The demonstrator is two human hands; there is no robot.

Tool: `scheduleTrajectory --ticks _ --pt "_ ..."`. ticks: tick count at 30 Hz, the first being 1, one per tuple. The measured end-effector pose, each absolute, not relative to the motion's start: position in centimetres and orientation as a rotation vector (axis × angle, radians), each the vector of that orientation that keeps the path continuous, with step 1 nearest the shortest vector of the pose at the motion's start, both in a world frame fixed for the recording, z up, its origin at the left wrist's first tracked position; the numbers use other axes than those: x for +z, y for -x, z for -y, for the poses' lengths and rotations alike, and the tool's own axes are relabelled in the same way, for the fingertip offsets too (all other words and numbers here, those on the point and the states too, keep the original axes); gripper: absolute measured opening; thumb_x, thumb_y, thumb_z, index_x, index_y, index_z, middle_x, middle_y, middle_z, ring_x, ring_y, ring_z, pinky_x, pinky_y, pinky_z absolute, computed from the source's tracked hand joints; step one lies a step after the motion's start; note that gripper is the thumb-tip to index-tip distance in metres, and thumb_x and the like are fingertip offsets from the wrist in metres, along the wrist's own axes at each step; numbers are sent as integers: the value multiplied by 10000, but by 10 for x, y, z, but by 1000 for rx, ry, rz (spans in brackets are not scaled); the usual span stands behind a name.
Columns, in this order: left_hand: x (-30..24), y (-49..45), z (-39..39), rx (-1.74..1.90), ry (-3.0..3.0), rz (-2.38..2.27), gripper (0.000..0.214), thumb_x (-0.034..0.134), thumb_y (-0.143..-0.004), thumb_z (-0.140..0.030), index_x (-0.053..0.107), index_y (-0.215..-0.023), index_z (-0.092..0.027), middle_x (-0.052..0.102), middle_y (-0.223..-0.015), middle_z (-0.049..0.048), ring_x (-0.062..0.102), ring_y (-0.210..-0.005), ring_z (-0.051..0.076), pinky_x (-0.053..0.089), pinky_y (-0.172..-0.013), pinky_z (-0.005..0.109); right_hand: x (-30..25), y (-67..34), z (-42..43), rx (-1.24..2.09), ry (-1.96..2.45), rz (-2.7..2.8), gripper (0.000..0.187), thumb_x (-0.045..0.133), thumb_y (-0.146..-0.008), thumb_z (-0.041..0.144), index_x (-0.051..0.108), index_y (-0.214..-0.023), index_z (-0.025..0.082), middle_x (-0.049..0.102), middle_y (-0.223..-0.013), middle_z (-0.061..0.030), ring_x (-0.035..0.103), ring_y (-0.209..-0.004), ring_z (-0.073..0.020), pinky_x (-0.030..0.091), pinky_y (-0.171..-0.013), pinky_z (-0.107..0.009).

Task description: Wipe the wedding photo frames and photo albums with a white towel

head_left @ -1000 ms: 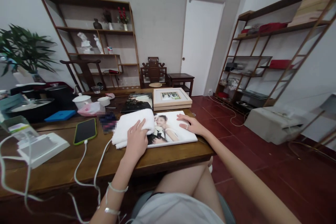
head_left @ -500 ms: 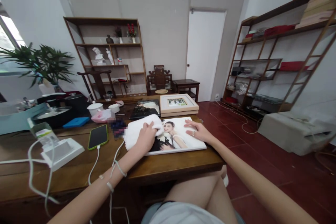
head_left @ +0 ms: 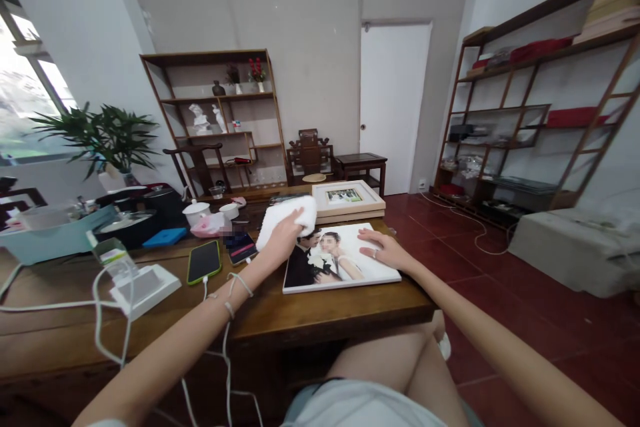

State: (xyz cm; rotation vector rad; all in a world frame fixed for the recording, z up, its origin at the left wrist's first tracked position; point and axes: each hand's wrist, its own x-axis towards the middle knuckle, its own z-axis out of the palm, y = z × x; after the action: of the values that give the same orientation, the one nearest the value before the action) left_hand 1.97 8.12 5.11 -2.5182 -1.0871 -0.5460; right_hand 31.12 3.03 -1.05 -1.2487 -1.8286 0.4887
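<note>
A white towel [head_left: 273,220] is bunched under the fingers of my left hand [head_left: 287,235], over the upper left corner of a photo panel [head_left: 305,273]. The panel lies flat near the table's front edge and shows a couple in black and white clothes. My right hand [head_left: 385,250] rests with fingers spread on the panel's right side. Just behind stands a light wooden picture frame [head_left: 349,197] on top of another pale frame. A dark picture behind the towel is mostly hidden.
On the wooden table [head_left: 280,317] to the left are a green-cased phone [head_left: 204,262], a second phone [head_left: 241,248], a white charging stand [head_left: 145,290] with loose cables, a blue box [head_left: 165,237], a pink plastic bag [head_left: 209,225] and a white lidded pot [head_left: 196,212].
My left hand has carried the towel up and away from the panel's left part, uncovering more of the photo and covering the dark picture behind. My right hand stays on the panel.
</note>
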Motion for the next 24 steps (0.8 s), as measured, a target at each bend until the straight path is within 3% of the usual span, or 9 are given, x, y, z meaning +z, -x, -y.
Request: scheduleTrajectory --ticks 6,11,19,24 --pt "38 -36 -81 -272 2649 1095 478 398 -670 54 599 -1061 -133 431 -1359 144 376 -1266 254 330 -1012 439 -11 -312 -31 458 1255 1851 396 640 -720 358 636 -1086 208 543 -1285 -95 442 -1244 -241 291 -1071 -437" --pt "47 -38 -75 -242 2797 999 387 392 -714 8 624 -985 -141 597 -1153 118 462 -1187 210 376 -984 333 -12 -312 -32 464 1256 1851 398 635 -725 360 636 -1087 196 540 -1287 -101 436 -1248 -246 289 -1072 -438" --pt "50 -38 16 -134 2880 794 332 381 -745 11 611 -924 -147 477 -1301 136 467 -1187 222 380 -980 328 -9 -312 -29 446 1272 1867 402 626 -732 367 632 -1091 188 536 -1291 -104 440 -1246 -241 294 -1073 -427" --pt "62 -38 6 -35 2866 816 408 412 -721 11 580 -1046 -170 442 -1335 125 512 -1128 235 426 -920 342 -9 -313 -29 447 1289 1868 410 629 -728 370 630 -1095 186 531 -1295 -103 425 -1257 -249 282 -1080 -431"
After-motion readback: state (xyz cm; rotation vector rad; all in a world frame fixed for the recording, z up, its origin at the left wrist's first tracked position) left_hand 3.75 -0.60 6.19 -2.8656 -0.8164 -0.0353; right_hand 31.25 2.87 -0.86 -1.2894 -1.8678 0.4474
